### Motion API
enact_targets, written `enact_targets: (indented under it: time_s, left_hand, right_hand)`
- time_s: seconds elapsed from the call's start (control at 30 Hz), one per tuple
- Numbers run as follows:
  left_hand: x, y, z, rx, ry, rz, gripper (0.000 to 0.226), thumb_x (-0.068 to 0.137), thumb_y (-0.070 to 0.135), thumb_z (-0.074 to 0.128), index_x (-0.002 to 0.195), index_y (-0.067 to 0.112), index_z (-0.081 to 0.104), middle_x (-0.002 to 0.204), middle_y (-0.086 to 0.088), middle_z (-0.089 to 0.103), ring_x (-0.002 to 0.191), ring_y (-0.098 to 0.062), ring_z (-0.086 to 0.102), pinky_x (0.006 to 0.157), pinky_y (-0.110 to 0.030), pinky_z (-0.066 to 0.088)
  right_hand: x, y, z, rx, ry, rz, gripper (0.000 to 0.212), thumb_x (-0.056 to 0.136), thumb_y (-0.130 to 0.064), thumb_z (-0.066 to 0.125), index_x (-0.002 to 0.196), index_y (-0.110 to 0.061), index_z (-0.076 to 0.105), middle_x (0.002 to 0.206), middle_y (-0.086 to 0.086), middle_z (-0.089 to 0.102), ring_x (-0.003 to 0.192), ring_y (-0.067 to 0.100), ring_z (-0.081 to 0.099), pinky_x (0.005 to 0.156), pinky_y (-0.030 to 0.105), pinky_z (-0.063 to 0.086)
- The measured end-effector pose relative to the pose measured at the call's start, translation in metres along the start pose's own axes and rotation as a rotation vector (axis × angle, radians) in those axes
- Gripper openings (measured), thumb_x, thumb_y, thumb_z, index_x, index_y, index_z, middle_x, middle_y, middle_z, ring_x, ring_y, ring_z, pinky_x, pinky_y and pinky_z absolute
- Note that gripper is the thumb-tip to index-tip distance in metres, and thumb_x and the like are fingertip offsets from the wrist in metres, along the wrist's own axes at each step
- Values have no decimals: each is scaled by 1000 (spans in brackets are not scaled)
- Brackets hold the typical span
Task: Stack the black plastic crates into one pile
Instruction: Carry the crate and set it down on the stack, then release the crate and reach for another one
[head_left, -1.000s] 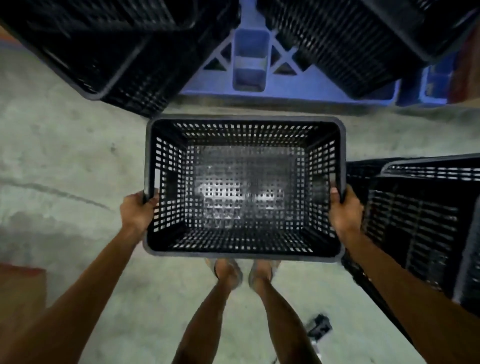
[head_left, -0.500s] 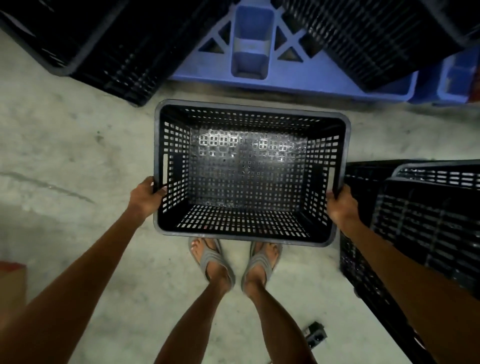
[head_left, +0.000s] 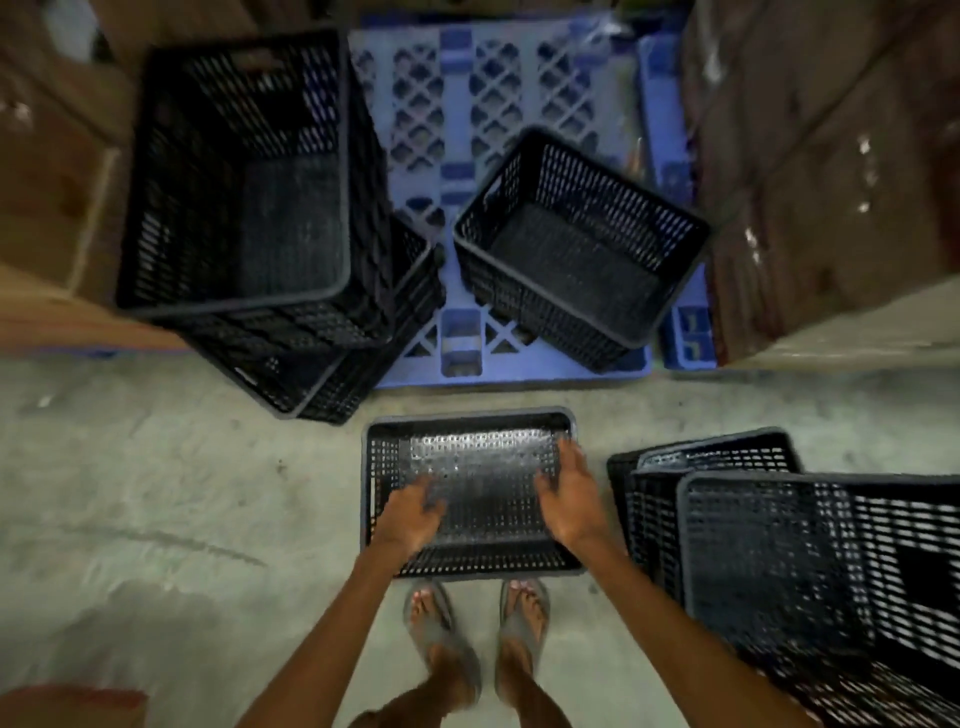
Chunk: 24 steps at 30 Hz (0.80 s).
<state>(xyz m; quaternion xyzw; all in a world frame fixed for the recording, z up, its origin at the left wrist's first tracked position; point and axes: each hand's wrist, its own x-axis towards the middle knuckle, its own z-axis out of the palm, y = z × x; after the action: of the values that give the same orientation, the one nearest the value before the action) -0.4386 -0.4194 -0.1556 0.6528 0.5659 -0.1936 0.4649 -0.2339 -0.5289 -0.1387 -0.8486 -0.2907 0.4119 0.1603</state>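
Black crate (head_left: 470, 488) on concrete floor (head_left: 156, 493), no readable writing

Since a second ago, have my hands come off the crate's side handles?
Yes. Both the left hand and right hand left the side walls and now hover open over the inside of the crate, which sits on the floor.

crates (head_left: 470, 499): black, perforated grid | pallet (head_left: 519, 104): blue lattice | floor (head_left: 156, 493): grey-green | sandals (head_left: 441, 629): grey

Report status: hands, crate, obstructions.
Left hand and right hand open, over the crate on the floor. Nothing gripped. Crates on the pallet and at right not stacked yet.
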Motion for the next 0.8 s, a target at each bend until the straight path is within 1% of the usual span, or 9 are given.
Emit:
enact_targets:
  time_s: [0.1,0.17,0.27,0.37,0.47,0.53,0.63,0.73,0.8]
  left_hand:
    - [8,61,-31,63,61,145,47,91,22,60,138,20,55,134,-9,64,119,-28,64,97,-31,50]
    - [22,103,-52,100,110,224,47,91,25,61,138,20,55,134,-9,63,124,-28,60,100,-32,47]
    - [56,160,-83,170,188,313,46,91,22,62,136,18,57,133,-11,65,121,-30,62,98,-36,48]
    - [108,206,-105,301,197,395,48,95,23,57,142,15,51,134,-13,63,118,-33,62,93,-43,52]
    - [169,233,-126,418,236,449,51,95,25,56,144,15,47,118,-22,66,107,-38,64,80,-44,52]
    - [217,245,-139,452,289,491,53,94,25,56,144,14,44,132,-19,58,120,-37,57,89,-45,51]
    - [307,258,-154,581,390,583,62,94,23,57,149,6,34,159,-17,29,148,-34,27,112,-48,37]
    - [393,258,-162,699,534,566,75,96,33,54,154,1,19,164,-19,11,154,-33,8,122,-45,21]
    - [443,258,-168,720,635,564,80,95,40,53,154,-2,17,162,-24,16,152,-38,13,121,-48,20]
  right_hand:
    - [6,-9,-46,87,96,-27,65,99,-25,50,155,-9,20,164,10,13,152,23,12,122,31,13]
    - [17,-8,-76,130,172,-19,65,99,-26,49,155,-10,19,164,9,12,152,23,12,121,31,14]
    - [45,-1,-109,144,275,13,65,98,-26,50,155,-12,21,164,7,14,152,23,15,120,34,20]
    - [83,12,-123,169,347,57,64,98,-26,49,154,-11,22,164,7,15,152,22,16,119,36,23]
    - [132,27,-126,180,401,105,64,99,-28,49,154,-12,22,164,7,14,151,24,17,119,37,24]
    - [173,38,-125,158,443,120,63,100,-29,48,154,-10,22,164,9,13,151,26,16,118,38,24]
    - [245,57,-114,94,544,112,63,101,-31,45,154,-7,20,164,13,12,152,28,9,120,38,17]
    - [317,79,-99,30,646,129,66,100,-31,46,154,-3,19,163,18,12,152,32,7,122,40,13]
    - [357,92,-94,27,741,161,68,99,-30,48,153,-2,19,162,21,12,152,34,8,122,41,12]
